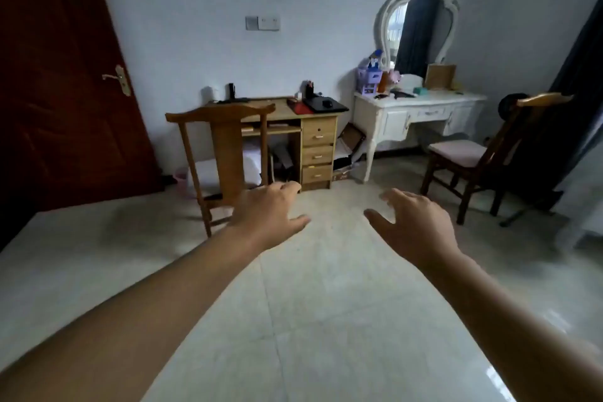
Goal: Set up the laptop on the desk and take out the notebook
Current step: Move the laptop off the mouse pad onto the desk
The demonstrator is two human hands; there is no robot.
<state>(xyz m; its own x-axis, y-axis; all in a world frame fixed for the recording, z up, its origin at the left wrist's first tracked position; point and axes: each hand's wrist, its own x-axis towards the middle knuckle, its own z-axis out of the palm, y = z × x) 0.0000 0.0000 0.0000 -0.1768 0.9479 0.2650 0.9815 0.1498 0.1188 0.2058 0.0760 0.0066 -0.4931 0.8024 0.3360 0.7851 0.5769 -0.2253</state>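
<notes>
A small wooden desk (261, 108) with three drawers stands against the far wall. On its right end lies a dark closed laptop (321, 105) with a small black object on top, and a red flat item (298, 108) lies beside it. No notebook can be made out. My left hand (269, 212) and my right hand (414, 222) are stretched out in front of me over the tiled floor, well short of the desk. Both are empty, with the fingers spread.
A wooden chair (225, 137) stands in front of the desk, its back toward me. A white dressing table (421, 111) with a mirror is to the right, with a second chair (470, 157) near it. A dark red door (58, 75) is on the left. Boxes sit between the two tables.
</notes>
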